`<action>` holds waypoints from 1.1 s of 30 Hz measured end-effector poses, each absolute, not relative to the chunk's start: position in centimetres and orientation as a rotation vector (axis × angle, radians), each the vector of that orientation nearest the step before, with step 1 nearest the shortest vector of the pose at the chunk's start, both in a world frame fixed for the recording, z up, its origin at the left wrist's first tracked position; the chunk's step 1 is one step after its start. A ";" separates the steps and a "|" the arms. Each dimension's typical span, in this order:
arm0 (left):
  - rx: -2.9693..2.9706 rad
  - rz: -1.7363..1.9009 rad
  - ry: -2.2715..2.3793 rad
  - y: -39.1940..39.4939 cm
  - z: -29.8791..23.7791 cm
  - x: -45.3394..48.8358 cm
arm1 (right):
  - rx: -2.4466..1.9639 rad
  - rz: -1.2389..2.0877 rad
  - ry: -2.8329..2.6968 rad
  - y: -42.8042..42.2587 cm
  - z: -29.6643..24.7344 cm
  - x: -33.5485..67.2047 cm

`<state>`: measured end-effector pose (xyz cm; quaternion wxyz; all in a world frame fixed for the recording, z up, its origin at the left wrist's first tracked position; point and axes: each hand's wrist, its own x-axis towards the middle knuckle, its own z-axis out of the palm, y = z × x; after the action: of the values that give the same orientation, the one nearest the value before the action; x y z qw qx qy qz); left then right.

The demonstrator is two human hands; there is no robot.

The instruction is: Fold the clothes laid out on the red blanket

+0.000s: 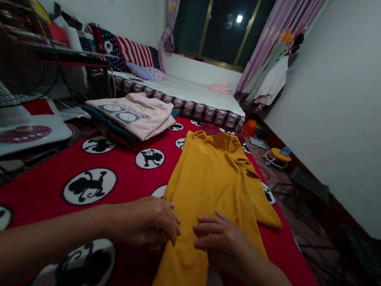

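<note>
A mustard-yellow long-sleeved top (203,180) lies spread on a red bed cover. Its left side is folded inward, and one sleeve hangs down towards me at the bottom of the view. The other sleeve sticks out to the right. My left hand (151,220) is at the left edge of the top, its fingers curled down and closed on the cloth; the thumb is mostly hidden. On the right part of the cloth rests my right hand (224,240), fingers apart and stretched out, touching the fabric. Beyond the top's far end shows some dark red cloth (210,128).
Folded clothes with a pale pink printed top (136,111) on them lie at the back left of the red cover (124,159). A fan (16,130) stands at the left. A chair (307,186) and a yellow stool (279,155) stand right of the bed.
</note>
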<state>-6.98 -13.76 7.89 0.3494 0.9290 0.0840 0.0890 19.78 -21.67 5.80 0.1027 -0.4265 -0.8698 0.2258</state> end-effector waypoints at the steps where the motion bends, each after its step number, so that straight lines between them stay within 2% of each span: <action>1: 2.359 0.241 0.239 -13.7 8.3 -6.9 | -1.249 0.724 -2.549 -21.5 6.3 19.8; 4: 2.221 0.267 0.370 -12.7 8.9 -6.3 | -1.259 0.927 -2.367 -20.3 7.3 20.1; 7: 1.923 0.399 0.623 -10.1 8.5 -4.9 | -1.348 1.081 -1.868 -17.6 7.2 20.7; 11: 1.282 0.667 1.016 -6.3 7.2 -2.9 | -1.428 1.219 -1.096 -13.2 4.4 21.2; 14: 1.101 0.661 1.122 -5.2 5.6 -2.4 | -1.421 1.206 -0.888 -11.8 2.4 21.2; 20: 1.668 0.682 0.985 -6.8 2.9 -2.5 | -1.405 1.056 -1.178 -12.6 2.2 20.6; 27: 2.100 0.513 1.049 -10.0 4.8 -3.6 | -1.537 0.915 -1.522 -14.3 3.6 20.4; 30: 2.386 0.398 1.159 -11.2 5.8 -3.8 | -1.717 0.579 -1.789 -15.0 4.4 20.1; 33: 2.564 0.551 1.121 -11.3 6.5 -2.5 | -1.743 0.115 -1.913 -14.9 4.9 19.1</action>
<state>-2.51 -11.27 6.50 0.1445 0.8896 0.3889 0.1912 19.07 -14.85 4.92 0.2722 -0.6474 -0.7106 0.0427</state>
